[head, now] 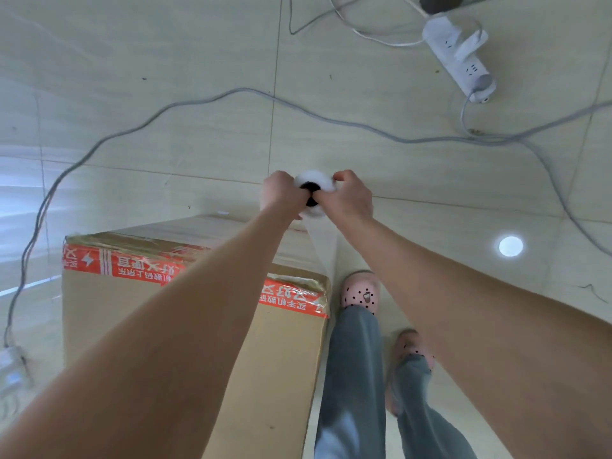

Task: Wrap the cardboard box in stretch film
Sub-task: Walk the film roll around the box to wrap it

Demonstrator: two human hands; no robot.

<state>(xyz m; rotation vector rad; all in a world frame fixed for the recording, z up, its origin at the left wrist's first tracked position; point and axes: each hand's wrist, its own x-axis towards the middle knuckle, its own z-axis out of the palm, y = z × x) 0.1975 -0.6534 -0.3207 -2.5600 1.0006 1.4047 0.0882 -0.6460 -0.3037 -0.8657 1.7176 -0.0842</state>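
Both hands, left [280,190] and right [352,193], grip the film roll [313,193] at 12 o'clock beyond the box [185,326]. Film [319,241] trails to its far corner, so wrapping looks under way. Next: carry the roll round, taut.

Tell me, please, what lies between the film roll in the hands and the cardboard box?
A band of stretch film runs from the film roll, held in both hands, down to the cardboard box; otherwise only bare floor, in the head view.
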